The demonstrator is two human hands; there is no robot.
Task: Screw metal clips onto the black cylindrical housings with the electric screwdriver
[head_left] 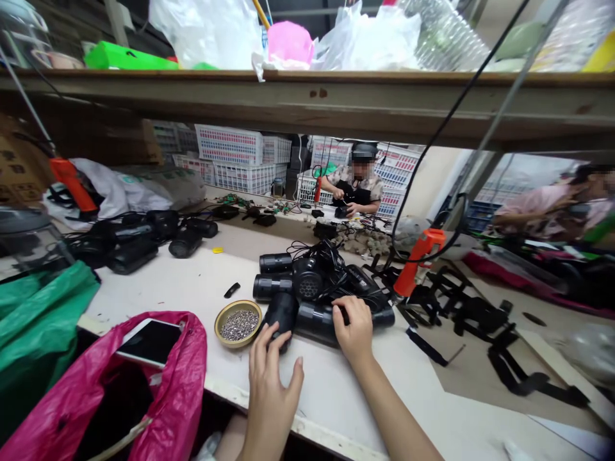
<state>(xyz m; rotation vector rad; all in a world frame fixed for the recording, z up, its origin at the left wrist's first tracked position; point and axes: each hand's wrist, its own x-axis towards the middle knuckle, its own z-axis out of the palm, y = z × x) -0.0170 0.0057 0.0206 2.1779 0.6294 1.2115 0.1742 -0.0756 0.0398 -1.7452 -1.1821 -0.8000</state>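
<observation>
Wooden shelf boards [216, 89] loaded with plastic bags cross the workshop at 12 o'clock in the view, with stacked white crates [235, 150] at 10 and a co-worker [358, 186] toward 2. Beneath stretches a white worktable [327, 390]. On it, from the view's centre down toward 6 o'clock, lies a heap of black cylindrical housings [307, 280] and cables.

Between 6 and 7, the left hand [271, 378] is loose, fingers spread and thumb well apart; its fingertips overlap the near end of one dark cylinder [282, 307], though whether they touch it I cannot tell. At 5 o'clock the right hand [355, 326] bends its fingers over a lying cylinder [312, 317]; whether it grips cannot be made out.

Near the left hand, at half past 7, stands a bowl [219, 326] of small metal screws [239, 325]. An orange power screwdriver [418, 262] hangs between 3 and 4, near black brackets [480, 314]. At 8, a white-framed phone [151, 341] lies on a pink bag [193, 362]; at 9 sit more black cylinders [132, 253]
</observation>
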